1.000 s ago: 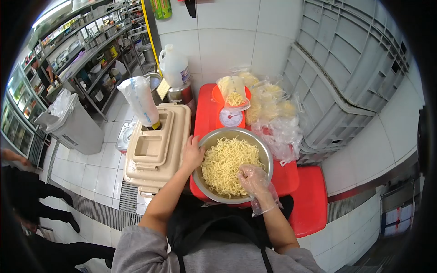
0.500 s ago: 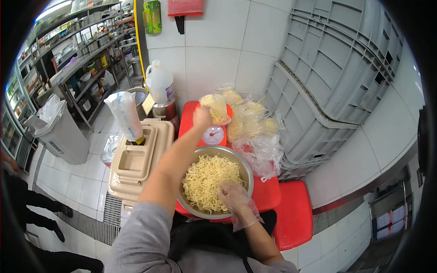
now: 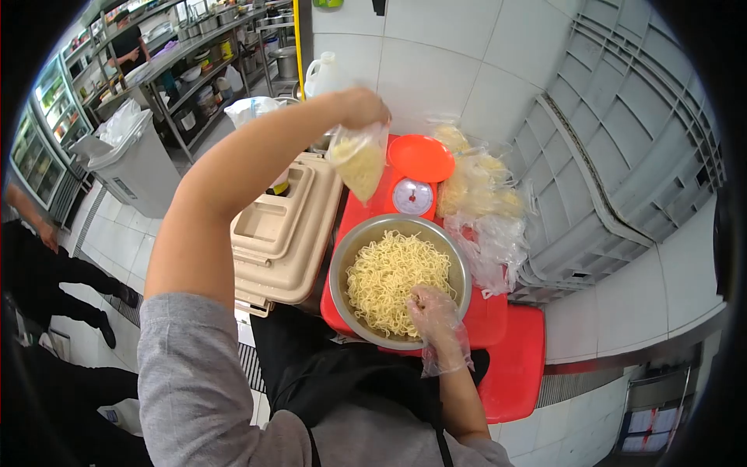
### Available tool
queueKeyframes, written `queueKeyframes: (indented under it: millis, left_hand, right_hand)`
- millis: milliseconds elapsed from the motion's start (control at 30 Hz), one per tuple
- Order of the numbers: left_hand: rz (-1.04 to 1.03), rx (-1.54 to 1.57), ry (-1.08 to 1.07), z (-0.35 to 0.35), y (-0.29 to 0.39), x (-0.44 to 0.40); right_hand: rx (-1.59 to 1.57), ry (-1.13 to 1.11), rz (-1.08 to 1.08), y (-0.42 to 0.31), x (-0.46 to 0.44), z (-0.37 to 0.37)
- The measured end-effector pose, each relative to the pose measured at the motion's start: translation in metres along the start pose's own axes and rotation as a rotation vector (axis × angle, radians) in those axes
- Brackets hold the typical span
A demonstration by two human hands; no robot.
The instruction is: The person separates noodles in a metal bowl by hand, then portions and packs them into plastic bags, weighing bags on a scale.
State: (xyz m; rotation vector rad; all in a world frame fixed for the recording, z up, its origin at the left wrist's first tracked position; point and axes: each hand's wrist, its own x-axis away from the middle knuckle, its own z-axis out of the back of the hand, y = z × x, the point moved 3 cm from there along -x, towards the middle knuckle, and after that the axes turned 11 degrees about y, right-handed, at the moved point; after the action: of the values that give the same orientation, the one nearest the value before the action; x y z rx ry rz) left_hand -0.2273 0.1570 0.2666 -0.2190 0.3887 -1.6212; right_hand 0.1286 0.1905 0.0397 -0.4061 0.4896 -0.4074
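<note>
Raised at the upper middle, my left hand point(image 3: 363, 108) is closed on the top of a clear bag of noodles point(image 3: 359, 162), which hangs just left of the orange scale pan point(image 3: 421, 158). The scale's dial point(image 3: 412, 196) faces up, and its pan holds nothing. Below it, a steel bowl point(image 3: 339, 289) of loose yellow noodles point(image 3: 394, 276) rests on a red stool. My right hand point(image 3: 434, 311), in a clear plastic glove, is at the bowl's right side with fingers curled against the noodles. Whether it grips any strands is hidden.
Filled noodle bags point(image 3: 482, 183) and loose plastic bags point(image 3: 492, 245) lie right of the scale. A beige lidded container point(image 3: 296, 265) stands left of the bowl. Grey crates point(image 3: 591, 171) are stacked at right. People in dark clothes stand at far left.
My left hand has gone from the bowl rim to the scale, then lifted the noodle bag off its pan and up to the left. My right hand stays at the noodles.
</note>
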Motion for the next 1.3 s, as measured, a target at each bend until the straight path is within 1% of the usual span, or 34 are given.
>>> queueKeyframes:
  millis: [67, 100, 133, 200, 333, 433, 467, 500, 567, 600, 667, 733, 800, 867, 933, 967, 1067, 1100, 1167, 1233, 1300]
  left_hand:
    - [0.010, -0.019, -0.024, -0.027, 0.013, 0.015]
    - [-0.028, -0.057, -0.063, -0.043, 0.016, 0.026]
    - [-0.067, -0.097, -0.100, -0.057, 0.017, 0.038]
    - [-0.055, -0.068, -0.174, -0.082, 0.011, 0.057]
    - [0.032, -0.025, -0.237, -0.124, -0.003, 0.085]
    - [0.180, -0.040, -0.179, -0.164, -0.017, 0.090]
    - [0.143, -0.110, -0.052, -0.173, -0.022, 0.092]
    - [0.107, -0.181, 0.073, -0.169, -0.021, 0.095]
    - [0.151, -0.198, 0.140, -0.167, -0.026, 0.098]
    - [0.228, -0.146, 0.084, -0.135, -0.021, 0.094]
    - [0.292, -0.096, 0.098, -0.101, -0.027, 0.102]
    - [0.255, -0.105, 0.238, -0.073, -0.052, 0.109]
    - [0.403, -0.141, 0.209, -0.033, -0.074, 0.124]
    - [0.497, -0.233, 0.229, 0.000, -0.088, 0.148]
    - [0.642, -0.261, -0.160, 0.015, -0.099, 0.165]
    - [0.640, -0.269, -0.243, 0.009, -0.107, 0.175]
    - [0.622, -0.240, -0.130, -0.009, -0.121, 0.193]
    - [0.622, -0.284, -0.075, -0.011, -0.122, 0.194]
    - [0.668, -0.278, 0.016, -0.017, -0.129, 0.196]
    - [0.675, -0.264, 0.080, -0.010, -0.127, 0.197]
    - [0.728, -0.211, 0.109, 0.005, -0.119, 0.196]
  right_hand:
    - [0.004, 0.046, 0.034, 0.001, 0.001, -0.003]
    - [0.007, 0.069, 0.047, 0.001, 0.001, -0.003]
    - [0.007, 0.019, 0.008, -0.004, -0.001, 0.001]
    - [0.013, -0.077, -0.070, -0.018, -0.009, 0.014]
    - [-0.034, -0.033, -0.060, -0.017, -0.009, 0.011]
    - [-0.002, -0.025, -0.052, -0.017, -0.009, 0.012]
    - [0.018, -0.043, -0.053, -0.018, -0.010, 0.013]
    - [0.038, -0.063, -0.054, -0.019, -0.010, 0.013]
    - [0.022, 0.013, 0.000, -0.014, -0.007, 0.007]
    - [0.011, 0.051, 0.028, -0.012, -0.006, 0.005]
    - [0.003, 0.035, 0.030, -0.015, -0.007, 0.009]
    - [0.008, 0.001, 0.017, -0.015, -0.007, 0.009]
    - [0.036, -0.057, -0.012, -0.013, -0.006, 0.007]
    - [0.035, -0.080, -0.024, -0.017, -0.008, 0.011]
    - [0.043, -0.098, -0.040, -0.018, -0.010, 0.011]
    - [0.051, -0.104, -0.050, -0.017, -0.009, 0.010]
    - [0.056, -0.093, -0.042, -0.016, -0.008, 0.008]
    - [0.056, -0.083, -0.035, -0.016, -0.009, 0.008]
    - [0.028, -0.087, -0.046, -0.017, -0.009, 0.010]
    - [0.023, -0.090, -0.049, -0.019, -0.009, 0.012]
    - [0.040, -0.086, -0.040, -0.022, -0.010, 0.014]
